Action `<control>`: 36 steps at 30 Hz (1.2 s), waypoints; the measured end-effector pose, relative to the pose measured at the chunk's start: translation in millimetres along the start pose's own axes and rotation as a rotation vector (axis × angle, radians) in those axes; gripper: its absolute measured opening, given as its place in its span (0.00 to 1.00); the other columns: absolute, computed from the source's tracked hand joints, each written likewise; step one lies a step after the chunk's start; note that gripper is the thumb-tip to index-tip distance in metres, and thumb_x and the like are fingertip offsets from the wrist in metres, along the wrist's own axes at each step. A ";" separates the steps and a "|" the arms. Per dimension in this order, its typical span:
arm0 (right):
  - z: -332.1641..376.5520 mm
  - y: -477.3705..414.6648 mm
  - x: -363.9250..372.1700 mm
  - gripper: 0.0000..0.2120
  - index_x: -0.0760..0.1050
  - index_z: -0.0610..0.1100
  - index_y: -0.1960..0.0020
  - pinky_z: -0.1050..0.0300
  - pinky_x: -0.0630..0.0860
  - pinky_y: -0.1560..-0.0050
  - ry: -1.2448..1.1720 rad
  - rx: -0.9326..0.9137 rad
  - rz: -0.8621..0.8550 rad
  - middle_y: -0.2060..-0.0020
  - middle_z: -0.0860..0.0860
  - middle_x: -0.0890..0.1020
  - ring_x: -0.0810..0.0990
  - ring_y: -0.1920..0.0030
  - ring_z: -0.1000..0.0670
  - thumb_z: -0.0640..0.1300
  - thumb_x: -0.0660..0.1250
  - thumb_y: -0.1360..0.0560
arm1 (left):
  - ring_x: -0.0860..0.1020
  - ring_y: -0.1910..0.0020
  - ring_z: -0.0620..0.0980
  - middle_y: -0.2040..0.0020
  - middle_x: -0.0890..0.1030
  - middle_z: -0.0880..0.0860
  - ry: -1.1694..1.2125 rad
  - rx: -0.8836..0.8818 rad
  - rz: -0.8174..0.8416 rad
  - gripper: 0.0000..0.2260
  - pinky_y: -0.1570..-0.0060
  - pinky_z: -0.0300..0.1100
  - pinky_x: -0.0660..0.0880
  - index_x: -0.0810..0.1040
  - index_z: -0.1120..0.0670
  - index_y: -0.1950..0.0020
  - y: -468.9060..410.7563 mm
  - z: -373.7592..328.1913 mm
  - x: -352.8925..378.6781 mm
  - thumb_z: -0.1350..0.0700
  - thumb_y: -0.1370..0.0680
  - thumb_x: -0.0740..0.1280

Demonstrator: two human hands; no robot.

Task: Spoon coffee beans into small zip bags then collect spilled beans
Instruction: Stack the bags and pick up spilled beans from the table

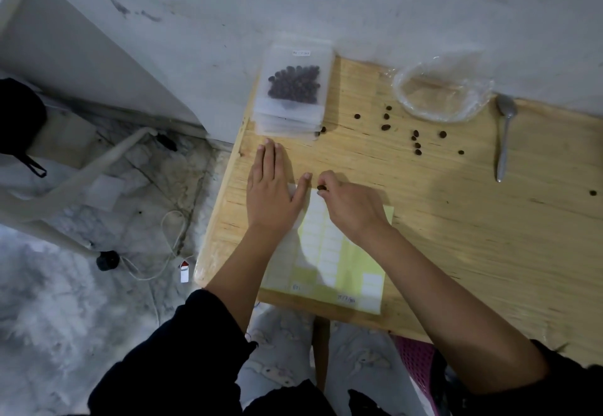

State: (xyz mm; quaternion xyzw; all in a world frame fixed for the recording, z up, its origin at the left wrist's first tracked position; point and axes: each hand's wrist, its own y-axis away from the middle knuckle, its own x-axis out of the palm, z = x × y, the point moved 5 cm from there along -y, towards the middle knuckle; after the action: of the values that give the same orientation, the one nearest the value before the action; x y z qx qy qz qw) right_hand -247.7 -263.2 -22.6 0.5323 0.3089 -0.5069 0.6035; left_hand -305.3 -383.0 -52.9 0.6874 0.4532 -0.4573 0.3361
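A small zip bag (295, 84) filled with coffee beans lies on top of a stack of bags at the table's far left. Several spilled beans (416, 141) are scattered over the wooden table (489, 236). My left hand (272, 193) lies flat, fingers straight, pressing on a clear zip bag (295, 192) at the table's left side. My right hand (350, 205) pinches a coffee bean (321, 189) at the fingertips, right beside my left thumb. A metal spoon (505, 135) lies at the right, apart from both hands.
An empty clear plastic bag (442, 89) with its top rolled open sits by the wall. A yellow-green sheet of white labels (342, 265) lies under my forearms. The table's left edge drops to a floor with cables. A single bean (593, 192) lies far right.
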 end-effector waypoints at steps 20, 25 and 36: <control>-60.9 35.8 2.0 0.15 0.67 0.42 0.67 0.65 0.57 0.81 -2.100 0.535 -0.118 0.73 0.49 0.71 0.63 0.78 0.55 0.45 0.55 0.22 | 0.50 0.23 0.52 0.23 0.54 0.57 -0.002 -0.041 -0.066 0.36 0.28 0.39 0.40 0.54 0.61 0.24 0.1 -3.3 1.2 0.37 0.23 0.47; -69.1 26.9 -10.5 0.16 0.73 0.44 0.66 0.69 0.60 0.75 -1.234 0.438 -0.182 0.80 0.58 0.68 0.63 0.80 0.60 0.48 0.62 0.22 | 0.49 0.23 0.51 0.22 0.53 0.57 0.004 -0.047 -0.060 0.36 0.27 0.40 0.42 0.53 0.61 0.24 1.1 -3.7 1.0 0.37 0.24 0.47; -48.1 9.5 -8.2 0.07 0.73 0.47 0.47 0.52 0.72 0.59 -0.526 0.096 -0.059 0.58 0.52 0.80 0.76 0.60 0.49 0.47 0.58 0.20 | 0.51 0.23 0.52 0.23 0.54 0.58 -0.005 -0.050 -0.063 0.35 0.27 0.41 0.43 0.55 0.61 0.24 1.0 -4.3 1.3 0.39 0.23 0.50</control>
State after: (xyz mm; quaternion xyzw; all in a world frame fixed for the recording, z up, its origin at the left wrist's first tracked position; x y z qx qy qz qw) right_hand -233.1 -215.6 -23.7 0.4009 0.1325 -0.6593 0.6221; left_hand -302.8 -379.1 -52.5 0.6629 0.4852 -0.4580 0.3397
